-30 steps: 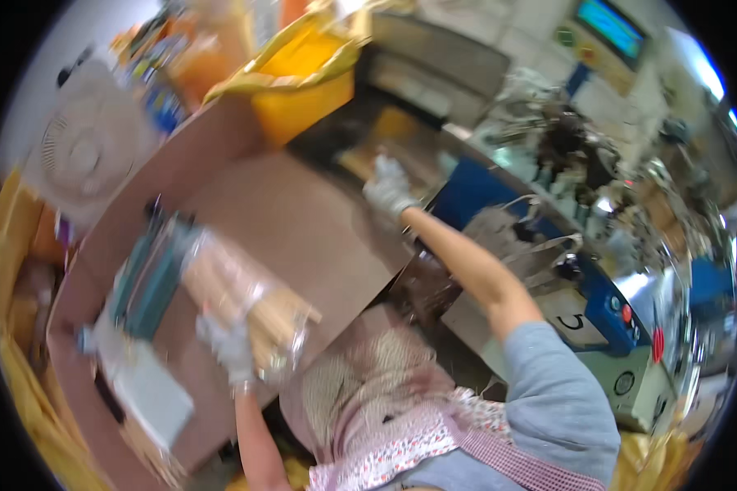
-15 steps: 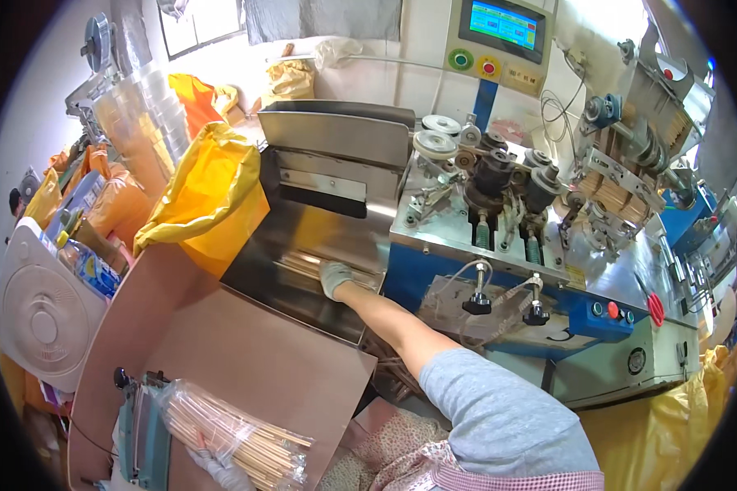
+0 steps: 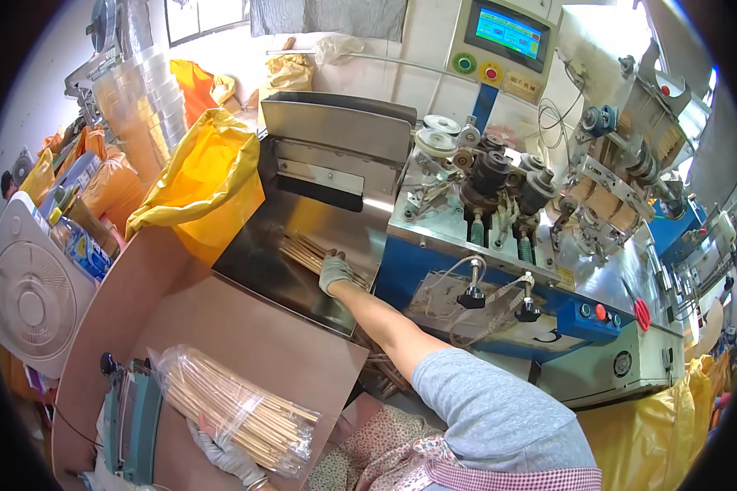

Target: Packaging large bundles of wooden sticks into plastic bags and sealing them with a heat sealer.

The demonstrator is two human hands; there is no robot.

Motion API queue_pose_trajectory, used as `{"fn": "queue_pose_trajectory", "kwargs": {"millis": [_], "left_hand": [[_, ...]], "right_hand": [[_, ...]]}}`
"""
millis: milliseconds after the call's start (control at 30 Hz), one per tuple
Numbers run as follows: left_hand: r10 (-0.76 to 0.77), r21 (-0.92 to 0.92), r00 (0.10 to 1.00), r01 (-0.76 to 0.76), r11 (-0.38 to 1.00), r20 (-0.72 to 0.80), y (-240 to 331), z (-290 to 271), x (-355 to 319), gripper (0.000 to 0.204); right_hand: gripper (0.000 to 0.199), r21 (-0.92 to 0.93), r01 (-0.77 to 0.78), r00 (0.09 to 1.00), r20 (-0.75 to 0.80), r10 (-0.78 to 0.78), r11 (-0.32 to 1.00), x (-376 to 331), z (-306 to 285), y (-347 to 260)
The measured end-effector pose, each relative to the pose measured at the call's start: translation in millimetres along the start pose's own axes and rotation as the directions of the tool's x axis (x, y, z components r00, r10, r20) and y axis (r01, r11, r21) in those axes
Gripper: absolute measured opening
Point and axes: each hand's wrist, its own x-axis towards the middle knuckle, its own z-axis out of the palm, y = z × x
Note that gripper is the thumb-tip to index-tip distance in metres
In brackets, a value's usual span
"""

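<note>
My right hand point(image 3: 334, 274), in a pale glove, reaches into a metal tray point(image 3: 258, 282) and closes over the near end of a bunch of thin wooden sticks point(image 3: 301, 252). At the lower left, a clear plastic bag point(image 3: 254, 405) packed with similar sticks lies on the brown board point(image 3: 213, 327). Along the bag's near side, my gloved left hand point(image 3: 228, 460) holds its edge; part of the fingers is hidden by the bag. Beside the bag's left end stands a teal bag sealer point(image 3: 133, 421) with a black knob.
To the right of the tray stands a blue machine with rollers point(image 3: 491, 176), hoses and a screen point(image 3: 508, 34). Red-handled scissors point(image 3: 642, 314) lie on its right side. A yellow sack point(image 3: 192, 176) rises behind the board. A white fan point(image 3: 33, 295) stands at the far left.
My right hand has drawn the sticks into a tighter, more slanted bunch within the tray. The view has shifted slightly; my left hand remains at the bag.
</note>
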Motion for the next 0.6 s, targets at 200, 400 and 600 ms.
{"fn": "queue_pose_trajectory", "kwargs": {"millis": [200, 400, 600], "left_hand": [[-0.058, 0.018, 0.998, 0.058, 0.998, -0.001, 21, 21, 3, 0.032], [-0.092, 0.073, 0.995, 0.095, 0.993, -0.049, 16, -1, 1, 0.033], [-0.093, 0.023, 0.993, 0.094, 0.995, -0.070, 14, 11, 1, 0.032]], "right_hand": [[0.052, -0.054, -0.207, 0.973, 0.088, 0.211, 0.977, 66, 43, 61], [0.052, -0.281, 0.054, 0.986, 0.168, -0.006, 0.958, 12, -6, 5], [0.066, -0.255, 0.098, 0.980, 0.195, -0.049, 0.962, 15, -20, 18]]}}
